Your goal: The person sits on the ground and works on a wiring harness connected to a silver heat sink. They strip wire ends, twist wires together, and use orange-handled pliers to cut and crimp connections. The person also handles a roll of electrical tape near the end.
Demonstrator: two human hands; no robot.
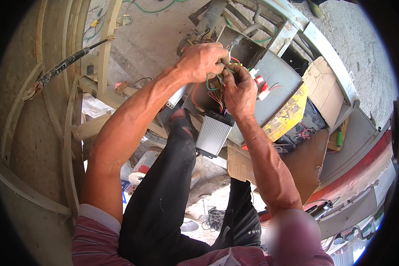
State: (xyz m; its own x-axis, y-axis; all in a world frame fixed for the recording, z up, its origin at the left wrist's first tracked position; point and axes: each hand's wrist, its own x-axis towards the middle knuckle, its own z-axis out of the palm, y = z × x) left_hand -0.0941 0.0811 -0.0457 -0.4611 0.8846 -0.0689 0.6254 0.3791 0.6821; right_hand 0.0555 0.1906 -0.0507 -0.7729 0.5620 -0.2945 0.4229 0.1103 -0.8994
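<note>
Both of my hands meet over an open metal box (pixel 248 49) in a vehicle frame. My left hand (pixel 202 61) is closed, its fingertips pinching thin wires. Close beside it, my right hand (pixel 241 92) has thumb and forefinger pressed together on the wires (pixel 214 95). The exact wire ends are hidden by the fingers. A bundle of coloured wires runs down to a silver finned controller box (pixel 213 136). A green wire (pixel 209 83) loops below my left hand. White and red plug connectors (pixel 260 83) lie right of my right hand.
A yellow panel (pixel 288 113) and cardboard pieces (pixel 324 88) lie to the right, near a green-handled tool (pixel 339 138). Pale metal frame bars (pixel 337 71) border the work at far right. A black rod (pixel 68 64) slants across the left panel.
</note>
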